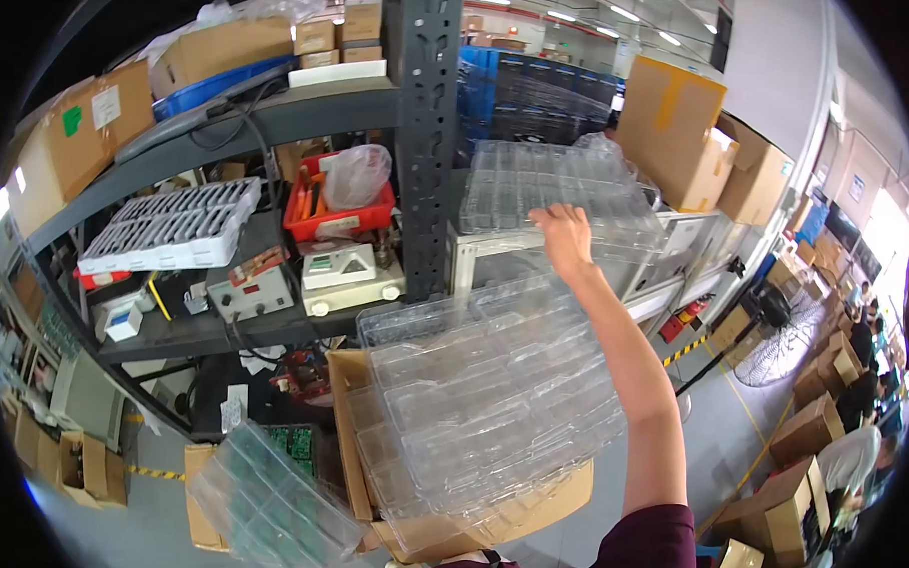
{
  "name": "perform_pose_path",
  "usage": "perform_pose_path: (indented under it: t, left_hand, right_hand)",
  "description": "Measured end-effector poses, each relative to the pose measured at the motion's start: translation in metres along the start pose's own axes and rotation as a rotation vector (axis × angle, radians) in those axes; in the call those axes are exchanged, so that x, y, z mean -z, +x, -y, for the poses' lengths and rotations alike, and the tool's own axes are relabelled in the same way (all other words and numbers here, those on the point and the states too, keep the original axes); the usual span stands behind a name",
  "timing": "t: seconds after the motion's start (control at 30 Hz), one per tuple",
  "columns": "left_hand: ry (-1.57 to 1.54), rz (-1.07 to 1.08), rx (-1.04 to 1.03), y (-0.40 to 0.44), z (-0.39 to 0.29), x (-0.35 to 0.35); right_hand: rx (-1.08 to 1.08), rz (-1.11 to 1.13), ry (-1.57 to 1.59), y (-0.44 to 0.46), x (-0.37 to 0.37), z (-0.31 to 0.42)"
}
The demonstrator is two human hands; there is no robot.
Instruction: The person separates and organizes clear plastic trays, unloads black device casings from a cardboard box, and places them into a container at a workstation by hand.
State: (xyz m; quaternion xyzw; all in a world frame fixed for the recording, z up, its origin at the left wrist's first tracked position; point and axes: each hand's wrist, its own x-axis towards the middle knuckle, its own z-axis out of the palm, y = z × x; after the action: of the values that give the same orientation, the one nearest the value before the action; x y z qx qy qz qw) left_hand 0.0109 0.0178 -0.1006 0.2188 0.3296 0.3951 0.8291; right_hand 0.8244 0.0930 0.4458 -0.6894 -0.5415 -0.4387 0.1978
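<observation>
My right hand (564, 238) reaches forward over the near edge of a stack of clear plastic trays (538, 187) on a light-coloured bench. Its fingers are bent and close together at the tray's edge; whether they grip it cannot be made out. Below the forearm, a large pile of clear compartment trays (491, 385) rests in and over an open cardboard box (350, 421). Another clear tray (277, 498) lies tilted at the lower left, with green circuit boards under or beside it. My left hand is not in view.
A grey metal shelf (430, 133) holds a red bin (339, 195), a white scale (349, 280) and a white rack of parts (176, 224). Cardboard boxes (670, 131) stand behind the bench. A black fan (774, 307) is at the right, with people and boxes beyond.
</observation>
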Motion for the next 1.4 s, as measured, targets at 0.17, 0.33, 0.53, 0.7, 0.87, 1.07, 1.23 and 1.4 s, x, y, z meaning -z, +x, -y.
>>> perform_pose_path:
  t: [0.17, 0.33, 0.53, 0.7, 0.87, 1.07, 1.23, 1.4]
  left_hand:
    - [-0.394, 0.023, 0.139, 0.06, -0.018, -0.002]
    - [-0.823, -0.17, 0.103, 0.006, 0.029, 0.022]
    - [-0.329, -0.94, -0.278, 0.003, 0.046, 0.018]
    - [-0.524, -1.359, -0.151, 0.01, 0.017, -0.015]
    - [-0.568, -1.375, -0.134, 0.003, 0.007, -0.018]
    - [-0.581, -1.189, -0.105, 0.003, 0.035, -0.015]
    - [-0.41, -0.437, 0.503, -0.006, 0.031, -0.02]
    - [0.237, 0.043, 0.022, 0.023, -0.096, -0.221]
  right_hand:
    - [-0.005, -0.04, -0.025, -0.002, 0.007, 0.0]
    - [0.043, -0.069, -0.09, -0.003, 0.037, -0.009]
    - [0.296, 0.089, -0.439, -0.013, 0.067, -0.117]
    - [0.246, 0.129, -0.386, -0.04, 0.137, -0.148]
    - [0.124, -0.054, -0.277, -0.063, 0.2, -0.1]
    - [0.124, -0.091, -0.145, -0.066, 0.237, -0.032]
    - [0.232, -0.15, -0.019, -0.093, 0.25, -0.002]
    - [-0.079, -0.058, 0.249, -0.144, 0.259, 0.057]
